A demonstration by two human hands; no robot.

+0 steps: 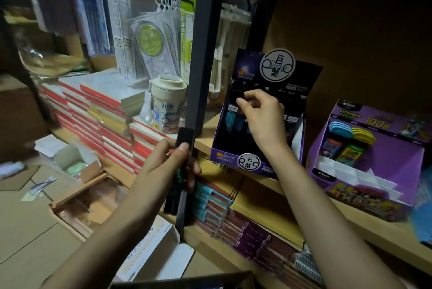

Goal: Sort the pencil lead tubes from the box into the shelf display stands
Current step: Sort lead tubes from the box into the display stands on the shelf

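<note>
Purple-and-black cardboard, that's the display stand (233, 160) at the centre of the frame, sitting on the pale wooden shelf (350, 216). The right hand (261, 113) is reaching into it from the front, thumb and forefinger pinched on a dark lead tube (237, 90) at the back of the stand, though the blur makes the tube hard to read. Just below those fingers, blue-labelled tubes (233, 118) stand upright in the left part of the stand. Down at lower centre, the left hand (173, 162) is wrapped around a bundle of dark lead tubes (184, 135), fingers curled tight. The bundle is held upright in front of the shelf's dark metal post (203, 55), and its top end pokes above the thumb. Off to the right, well apart from both hands, a second purple stand (397, 167) holds blue and yellow erasers (350, 133) in its upper left corner. Left of the post there's a cream lidded cup (168, 104) on a stack of red-edged notebooks (105, 113), with hanging packets of rulers (149, 38) behind it in the upper left of the frame. Along the bottom edge the rim of a cardboard box (210, 276) shows, its inside too dark to make out.
</note>
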